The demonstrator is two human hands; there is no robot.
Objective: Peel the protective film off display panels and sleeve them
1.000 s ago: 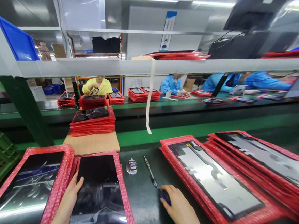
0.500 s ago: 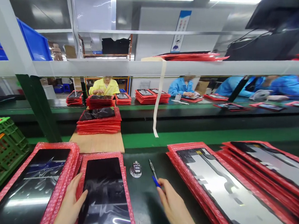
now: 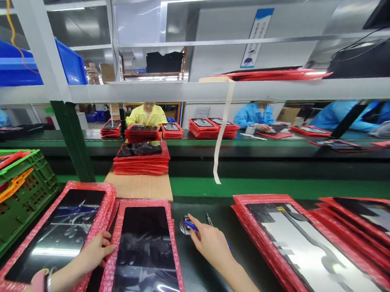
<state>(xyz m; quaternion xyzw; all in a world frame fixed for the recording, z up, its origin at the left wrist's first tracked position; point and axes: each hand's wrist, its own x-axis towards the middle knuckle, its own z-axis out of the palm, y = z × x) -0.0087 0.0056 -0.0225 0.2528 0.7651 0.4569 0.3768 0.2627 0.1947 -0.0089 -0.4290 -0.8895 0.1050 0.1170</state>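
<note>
My left hand [image 3: 99, 250] rests between two stacks of screen panels, its fingers loosely bent. The fingertips touch the edge of the red bubble-wrap bag [image 3: 107, 273] under the nearer black screen panel [image 3: 147, 249]. Another black screen panel [image 3: 58, 234] lies left of that hand. My right hand [image 3: 210, 240] is closed on a slim blue pen-like stick [image 3: 191, 225], partly hidden by the fingers. The stick's front end is over a small round metal piece [image 3: 185, 227] on the dark bench. Behind the knuckles shows the silver tip of a thin tool [image 3: 209, 219]; the rest is hidden.
Right of my hands are stacked panels, the nearest a silver-backed panel [image 3: 314, 256]. A green crate [image 3: 16, 213] stands at the left. Beyond are a wooden board [image 3: 138, 186] with a red stack, a hanging tape strip [image 3: 220, 143], and co-workers across the line.
My right hand has moved left toward the round metal piece, with the blue stick in its fingers. My left hand has drawn back from the black screen to the bag's edge. The view has shifted left.
</note>
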